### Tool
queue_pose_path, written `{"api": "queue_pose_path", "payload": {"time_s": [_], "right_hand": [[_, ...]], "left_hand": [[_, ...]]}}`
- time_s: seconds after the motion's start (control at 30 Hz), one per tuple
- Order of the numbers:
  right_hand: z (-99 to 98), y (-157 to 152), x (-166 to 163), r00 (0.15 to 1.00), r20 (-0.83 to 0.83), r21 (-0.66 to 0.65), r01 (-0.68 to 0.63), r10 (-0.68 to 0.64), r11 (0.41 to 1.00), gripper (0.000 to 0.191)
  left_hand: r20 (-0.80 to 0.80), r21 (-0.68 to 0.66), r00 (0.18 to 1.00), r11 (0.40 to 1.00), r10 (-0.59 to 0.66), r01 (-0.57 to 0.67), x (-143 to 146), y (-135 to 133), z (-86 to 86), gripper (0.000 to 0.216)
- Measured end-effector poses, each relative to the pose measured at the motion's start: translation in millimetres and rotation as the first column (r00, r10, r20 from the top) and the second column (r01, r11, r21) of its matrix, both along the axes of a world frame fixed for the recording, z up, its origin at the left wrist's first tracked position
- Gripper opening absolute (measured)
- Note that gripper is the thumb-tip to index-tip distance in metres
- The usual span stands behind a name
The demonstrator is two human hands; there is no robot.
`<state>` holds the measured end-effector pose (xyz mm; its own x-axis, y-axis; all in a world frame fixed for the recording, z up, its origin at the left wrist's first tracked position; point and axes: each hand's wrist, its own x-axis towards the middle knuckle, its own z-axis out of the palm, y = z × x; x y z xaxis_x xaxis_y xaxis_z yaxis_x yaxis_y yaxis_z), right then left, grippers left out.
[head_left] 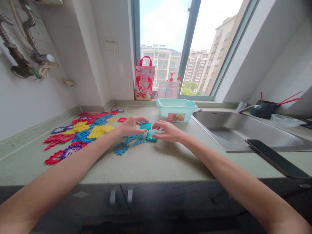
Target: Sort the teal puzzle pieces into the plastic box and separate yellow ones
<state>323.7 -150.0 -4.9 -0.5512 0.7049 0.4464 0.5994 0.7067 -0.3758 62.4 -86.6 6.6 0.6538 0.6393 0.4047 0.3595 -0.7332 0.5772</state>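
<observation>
Daylight comes through the window (188, 42), where the sky (165, 19) is nearly burnt out to white. Below the window, the counter (131, 169) looks evenly bright, with a soft shadow on the side of the right hand (168, 131) away from the glass. Farther below, the cabinet fronts (168, 208) sink into dark, hazy blur (detail there is hard to read). Wide-angle stretch makes the wall (246, 58) right of the window slant steeply.
</observation>
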Motion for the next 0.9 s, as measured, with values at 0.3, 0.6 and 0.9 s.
{"api": "queue_pose_path", "payload": {"time_s": [0.3,0.6,0.9], "right_hand": [[4.0,6.2,15.8,0.996,-0.059,0.067,0.078,-0.074,0.995,0.020],[-5.1,-7.1,-6.7,0.991,0.064,-0.070,-0.110,0.115,0.991,0.053],[0.8,-5.0,2.3,0.996,0.031,-0.143,-0.074,0.079,0.987,0.040]], "left_hand": [[-0.036,-0.041,0.985,0.985,-0.171,0.170,0.9,-10.4,13.8,0.049],[-0.618,-0.221,0.786,0.956,0.015,-0.192,-76.9,32.4,45.1,0.061],[-0.532,-0.182,0.847,0.974,0.015,-0.132,-48.7,30.7,19.1,0.064]]}}
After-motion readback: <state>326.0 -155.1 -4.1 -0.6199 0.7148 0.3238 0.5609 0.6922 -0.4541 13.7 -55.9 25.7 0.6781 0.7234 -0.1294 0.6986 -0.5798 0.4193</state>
